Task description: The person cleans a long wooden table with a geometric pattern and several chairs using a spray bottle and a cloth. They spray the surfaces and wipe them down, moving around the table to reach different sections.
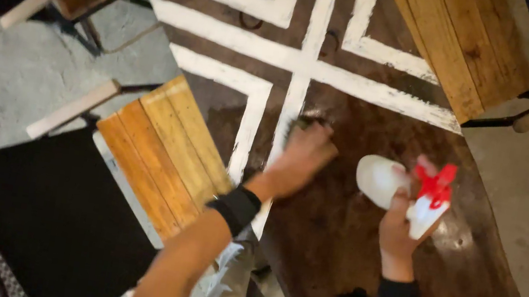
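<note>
Right hand (399,228) grips white spray bottle (388,182), fingers wrapped around neck by red trigger. Left hand (297,160) presses dark cloth (296,127) flat, fingers together, on wet brown surface (333,249). Best keep pressure even, wipe along white stripes (292,104). Wooden benches (167,148) beside, grey concrete floor (10,75) beyond.

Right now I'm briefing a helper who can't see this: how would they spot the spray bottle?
Find the dark wooden table painted with white lines. Over its bare right part, the right hand holds the spray bottle: the only white thing with a red trigger.
</note>
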